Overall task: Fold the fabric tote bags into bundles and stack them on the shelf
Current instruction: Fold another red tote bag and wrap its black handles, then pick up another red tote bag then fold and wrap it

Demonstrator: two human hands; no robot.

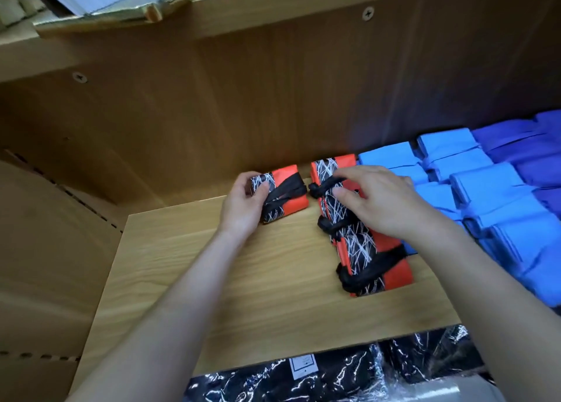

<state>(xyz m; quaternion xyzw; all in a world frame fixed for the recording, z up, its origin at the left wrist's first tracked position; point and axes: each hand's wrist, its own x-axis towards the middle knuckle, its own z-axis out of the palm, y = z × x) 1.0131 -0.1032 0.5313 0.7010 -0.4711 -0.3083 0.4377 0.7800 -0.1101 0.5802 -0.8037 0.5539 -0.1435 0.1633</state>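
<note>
A folded red and black tote bundle, tied with its black handles, stands on the wooden shelf near the back wall. My left hand grips its left end. To its right stands a row of several like bundles, running from the back toward the front edge. My right hand rests on top of this row, fingers curled over the second bundle from the back and touching its black tie.
Light blue folded bundles and darker blue ones fill the shelf's right side. The cabinet's wooden back wall rises behind. Black items in clear plastic lie on the level below. Bare shelf board lies front left.
</note>
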